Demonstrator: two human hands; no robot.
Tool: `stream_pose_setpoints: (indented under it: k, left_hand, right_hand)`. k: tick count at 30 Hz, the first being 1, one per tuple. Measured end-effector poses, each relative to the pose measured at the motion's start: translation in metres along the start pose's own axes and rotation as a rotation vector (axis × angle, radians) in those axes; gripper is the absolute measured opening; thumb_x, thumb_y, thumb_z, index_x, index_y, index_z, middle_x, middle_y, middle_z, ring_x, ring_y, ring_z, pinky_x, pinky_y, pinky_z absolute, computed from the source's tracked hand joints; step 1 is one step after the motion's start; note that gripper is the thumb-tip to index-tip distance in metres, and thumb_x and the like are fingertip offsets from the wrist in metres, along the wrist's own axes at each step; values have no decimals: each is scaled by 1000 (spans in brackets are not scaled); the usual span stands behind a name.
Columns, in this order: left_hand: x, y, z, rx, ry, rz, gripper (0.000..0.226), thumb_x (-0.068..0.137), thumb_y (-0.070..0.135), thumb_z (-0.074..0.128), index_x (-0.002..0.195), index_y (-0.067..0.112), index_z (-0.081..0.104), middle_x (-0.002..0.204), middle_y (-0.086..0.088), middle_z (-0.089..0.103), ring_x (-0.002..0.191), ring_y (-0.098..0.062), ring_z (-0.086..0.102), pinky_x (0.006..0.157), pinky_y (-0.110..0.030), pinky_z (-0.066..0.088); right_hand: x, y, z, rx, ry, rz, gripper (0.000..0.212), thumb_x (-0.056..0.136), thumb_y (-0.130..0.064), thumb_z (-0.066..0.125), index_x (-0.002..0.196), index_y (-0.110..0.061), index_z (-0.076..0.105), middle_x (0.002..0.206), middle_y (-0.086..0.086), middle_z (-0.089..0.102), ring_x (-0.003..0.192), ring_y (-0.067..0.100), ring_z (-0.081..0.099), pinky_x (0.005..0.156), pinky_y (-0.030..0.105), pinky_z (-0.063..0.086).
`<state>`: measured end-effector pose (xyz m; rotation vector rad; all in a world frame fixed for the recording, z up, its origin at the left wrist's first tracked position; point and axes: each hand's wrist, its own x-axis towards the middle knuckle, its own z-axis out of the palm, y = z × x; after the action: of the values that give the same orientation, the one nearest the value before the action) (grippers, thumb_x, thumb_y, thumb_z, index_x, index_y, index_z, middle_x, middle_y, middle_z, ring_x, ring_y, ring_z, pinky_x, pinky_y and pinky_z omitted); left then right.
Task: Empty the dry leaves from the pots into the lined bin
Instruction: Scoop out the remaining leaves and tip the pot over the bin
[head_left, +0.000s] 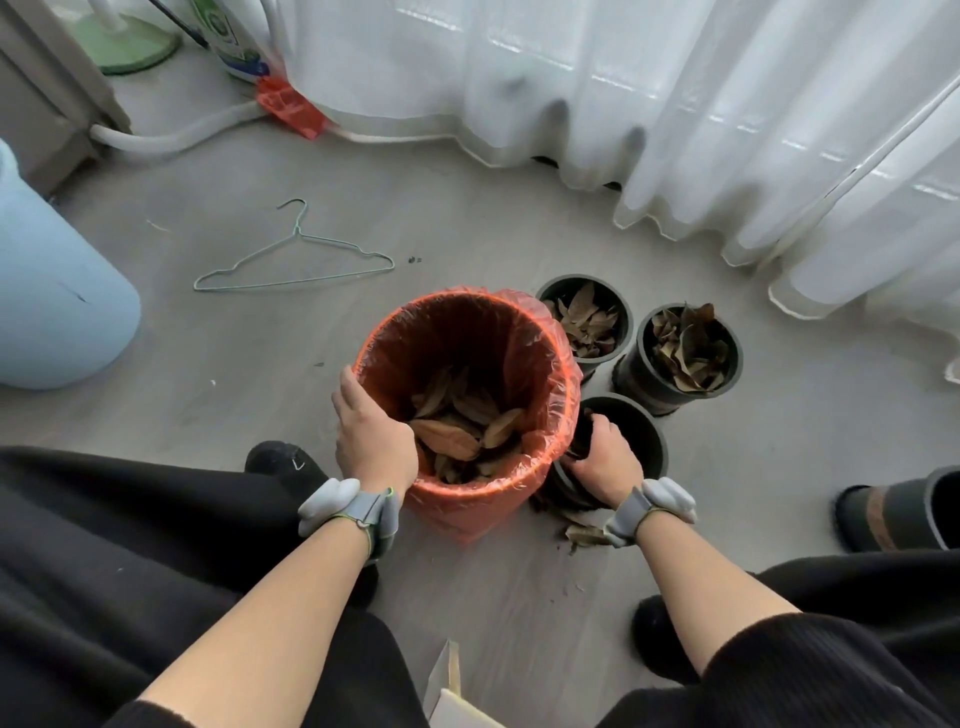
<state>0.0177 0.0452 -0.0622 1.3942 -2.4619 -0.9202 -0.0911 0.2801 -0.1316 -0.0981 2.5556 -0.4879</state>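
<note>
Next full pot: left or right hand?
Right. The right hand grips the near pot; the back pot and the right pot, both holding leaves, stand on its side of the lined bin. The left hand holds the bin's rim opposite.

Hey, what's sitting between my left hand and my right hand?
The orange-lined bin, dry leaves in its bottom, stands between them in the head view: left hand holds its rim, right hand grips the near black pot beside it.

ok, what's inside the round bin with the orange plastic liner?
Dry brown leaves lie at the bottom of the lined bin, bare liner above. The left hand gripping the near rim hides part of the pile; the floor under them cannot be seen.
</note>
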Motion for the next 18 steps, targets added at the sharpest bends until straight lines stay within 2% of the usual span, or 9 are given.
stream_pose_setpoints:
  k: [3, 5, 11, 18]
  left_hand:
    - [0, -1, -1, 6, -3, -4, 78, 83, -9, 44, 151, 16, 16, 149, -11, 30, 119, -40, 51, 92, -47, 46]
    - [0, -2, -2, 6, -4, -12, 78, 82, -9, 44, 151, 16, 16, 149, -11, 31, 120, -40, 50, 93, -47, 45]
    - [2, -1, -3, 9, -7, -22, 77, 81, -9, 44, 149, 15, 19, 145, -12, 33, 117, -43, 50, 91, -49, 44]
    - [0, -1, -5, -3, -16, -19, 76, 81, -10, 44, 149, 12, 20, 145, -14, 33, 115, -45, 49, 90, -49, 43]
  right_hand:
    - [4, -2, 4, -57, 33, -43, 44, 89, -34, 61, 126, -12, 51, 124, 10, 60, 115, 30, 56, 89, 40, 50]
    - [4, 0, 2, -77, 62, -51, 30, 91, -24, 55, 119, -14, 57, 119, 8, 64, 111, 30, 59, 87, 40, 51]
    - [0, 9, -9, 134, 173, -30, 23, 90, -13, 55, 110, -17, 66, 110, 3, 70, 105, 24, 62, 90, 36, 50]
    - [-19, 15, -32, 315, 235, -41, 18, 89, -13, 62, 106, -14, 68, 98, 0, 67, 87, 13, 57, 80, 22, 40]
